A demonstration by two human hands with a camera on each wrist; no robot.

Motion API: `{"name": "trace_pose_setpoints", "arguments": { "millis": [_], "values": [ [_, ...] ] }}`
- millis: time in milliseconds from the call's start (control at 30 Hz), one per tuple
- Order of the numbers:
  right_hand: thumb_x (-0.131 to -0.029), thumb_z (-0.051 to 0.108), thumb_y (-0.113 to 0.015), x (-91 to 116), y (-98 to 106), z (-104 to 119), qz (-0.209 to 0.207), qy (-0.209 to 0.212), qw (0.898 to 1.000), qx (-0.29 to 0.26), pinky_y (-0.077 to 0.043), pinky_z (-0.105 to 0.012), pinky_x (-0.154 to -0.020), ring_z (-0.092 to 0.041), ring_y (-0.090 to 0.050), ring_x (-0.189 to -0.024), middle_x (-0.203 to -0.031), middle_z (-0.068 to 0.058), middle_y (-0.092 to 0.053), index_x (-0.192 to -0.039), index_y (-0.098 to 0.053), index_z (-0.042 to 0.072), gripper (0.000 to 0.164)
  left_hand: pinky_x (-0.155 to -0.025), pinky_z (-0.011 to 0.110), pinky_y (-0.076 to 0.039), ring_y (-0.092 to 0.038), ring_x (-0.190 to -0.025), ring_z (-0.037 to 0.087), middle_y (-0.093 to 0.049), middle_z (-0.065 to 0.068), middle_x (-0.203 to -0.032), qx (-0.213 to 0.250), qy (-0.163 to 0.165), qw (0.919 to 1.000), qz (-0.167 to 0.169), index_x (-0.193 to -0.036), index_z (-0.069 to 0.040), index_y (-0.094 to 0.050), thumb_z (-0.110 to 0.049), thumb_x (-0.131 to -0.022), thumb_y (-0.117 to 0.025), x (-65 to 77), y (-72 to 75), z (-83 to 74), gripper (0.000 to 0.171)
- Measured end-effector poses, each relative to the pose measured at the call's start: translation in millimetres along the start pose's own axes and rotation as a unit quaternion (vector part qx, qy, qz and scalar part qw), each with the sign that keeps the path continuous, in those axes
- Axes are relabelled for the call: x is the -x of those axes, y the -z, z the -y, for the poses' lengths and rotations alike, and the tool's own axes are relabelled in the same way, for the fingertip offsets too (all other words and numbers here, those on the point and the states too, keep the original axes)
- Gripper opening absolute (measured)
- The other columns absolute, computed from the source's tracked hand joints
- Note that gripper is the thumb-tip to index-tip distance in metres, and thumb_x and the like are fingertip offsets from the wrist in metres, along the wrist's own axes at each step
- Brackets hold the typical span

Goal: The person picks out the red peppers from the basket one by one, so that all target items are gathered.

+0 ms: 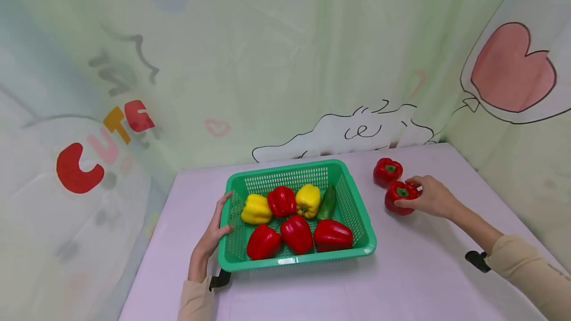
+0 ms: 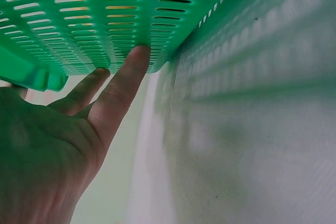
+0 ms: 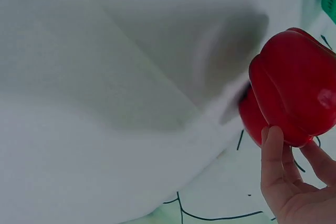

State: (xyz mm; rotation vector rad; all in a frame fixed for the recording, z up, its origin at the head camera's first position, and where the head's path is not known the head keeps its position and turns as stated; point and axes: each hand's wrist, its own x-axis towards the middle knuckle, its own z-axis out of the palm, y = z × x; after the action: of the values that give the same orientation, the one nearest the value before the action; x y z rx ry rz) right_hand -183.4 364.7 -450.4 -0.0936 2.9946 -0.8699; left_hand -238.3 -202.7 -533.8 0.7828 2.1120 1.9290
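A green plastic basket [image 1: 369, 234] stands on the table, holding several red bell peppers [image 1: 296, 235], two yellow bell peppers [image 1: 257, 209] and a green cucumber [image 1: 327, 203]. At its left side my left hand [image 1: 213, 234] grips the rim. The left wrist view has the fingers of that hand [image 2: 63, 135] against the slotted outer wall. To the right of the basket, my right hand [image 1: 430, 197] holds a red bell pepper [image 1: 394, 202] between thumb and fingers; the right wrist view shows this pepper [image 3: 299, 85] above the fingertips. Just behind it sits another red bell pepper [image 1: 386, 171].
A pale lilac cloth covers the table [image 1: 401, 276]. Behind it hangs a light green curtain [image 1: 267, 63] with printed drawings and letters. Dark straps show near both wrists.
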Motion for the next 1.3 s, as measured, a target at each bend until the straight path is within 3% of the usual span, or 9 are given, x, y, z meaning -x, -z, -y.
{"name": "trace_pose_setpoints", "arguments": {
  "millis": [200, 767, 1100, 1300],
  "values": [
    [-0.072, 0.032, -0.085, 1, -9, -7, -0.002, -0.012, 1.000, 0.003, -0.055, -0.040, -0.063, -0.042, -0.055, -0.094, -0.103, -0.027, -0.058, -0.120, -0.052, -0.016, 0.075, -0.094, 0.033, -0.045, -0.031, -0.128, 0.043, -0.012, 0.018, -0.160, 0.000, 0.000, 1.0000, 0.001, -0.157, -0.014, -0.012, -0.005, -0.080, -0.049, 3.6, -0.6, 2.4, 0.086],
    [-0.074, 0.038, -0.081, -2, -8, -12, -0.026, -0.046, 0.998, 0.043, -0.055, -0.040, -0.060, -0.042, -0.054, -0.092, -0.102, -0.029, -0.055, -0.119, -0.051, -0.016, 0.077, -0.096, 0.031, -0.044, -0.031, -0.130, 0.042, -0.012, 0.018, -0.161, 0.003, -0.003, 1.0000, 0.001, -0.158, -0.016, -0.012, -0.006, -0.081, -0.050, 0.1, -0.7, 2.7, 0.086],
    [-0.076, 0.042, -0.079, -5, -10, -14, -0.054, -0.070, 0.995, 0.048, -0.054, -0.040, -0.056, -0.037, -0.058, -0.079, -0.093, -0.028, -0.060, -0.116, -0.050, -0.017, 0.077, -0.093, 0.036, -0.047, -0.034, -0.127, 0.046, -0.013, 0.020, -0.159, 0.001, 0.003, 1.0000, -0.002, -0.157, -0.017, -0.012, -0.005, -0.081, -0.049, 2.5, -0.9, 3.1, 0.086],
    [-0.077, 0.047, -0.076, -9, -11, -11, -0.048, -0.083, 0.994, 0.049, -0.052, -0.038, -0.053, -0.033, -0.058, -0.075, -0.091, -0.026, -0.060, -0.116, -0.049, -0.016, 0.079, -0.093, 0.035, -0.047, -0.034, -0.128, 0.046, -0.014, 0.020, -0.160, 0.003, 0.006, 1.0000, -0.004, -0.157, -0.017, -0.012, -0.004, -0.080, -0.049, 2.7, -1.3, 0.3, 0.087]
  ]
}}
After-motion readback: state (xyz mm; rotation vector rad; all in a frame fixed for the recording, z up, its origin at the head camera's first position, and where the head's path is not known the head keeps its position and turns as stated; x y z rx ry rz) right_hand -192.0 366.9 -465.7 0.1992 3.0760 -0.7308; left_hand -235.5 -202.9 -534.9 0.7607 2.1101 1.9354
